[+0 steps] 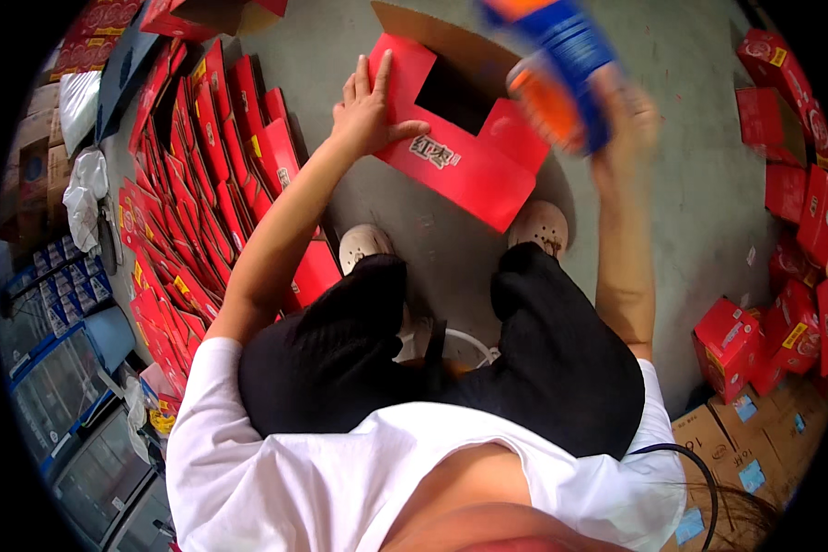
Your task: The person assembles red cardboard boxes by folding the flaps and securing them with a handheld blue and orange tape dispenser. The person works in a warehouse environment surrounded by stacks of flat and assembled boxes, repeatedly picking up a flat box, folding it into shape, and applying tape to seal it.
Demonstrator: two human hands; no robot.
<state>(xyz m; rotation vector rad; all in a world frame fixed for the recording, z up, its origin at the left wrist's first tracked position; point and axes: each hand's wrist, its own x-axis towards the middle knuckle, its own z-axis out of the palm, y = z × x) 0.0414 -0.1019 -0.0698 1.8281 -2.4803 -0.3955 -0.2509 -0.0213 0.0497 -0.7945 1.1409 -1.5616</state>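
A red carton (474, 170) stands on the floor in front of my feet, with a dark cut-out at its top and a brown cardboard flap (455, 39) raised at the far side. My left hand (368, 112) rests against the carton's left edge, fingers spread and thumb stretched over the red face. Smeared by motion, my right hand (624, 120) grips a blue and orange object that looks like a tape dispenser (561, 69). It is held above the carton's right side; whether it touches the cardboard cannot be told.
Many flattened red cartons (207, 184) lean in rows on my left. Made-up red boxes (787, 317) are piled along the right side, near brown cartons (745, 442) at lower right. Clear blue-edged bins (60, 386) stand at lower left. My light clogs (363, 244) flank the carton's near side.
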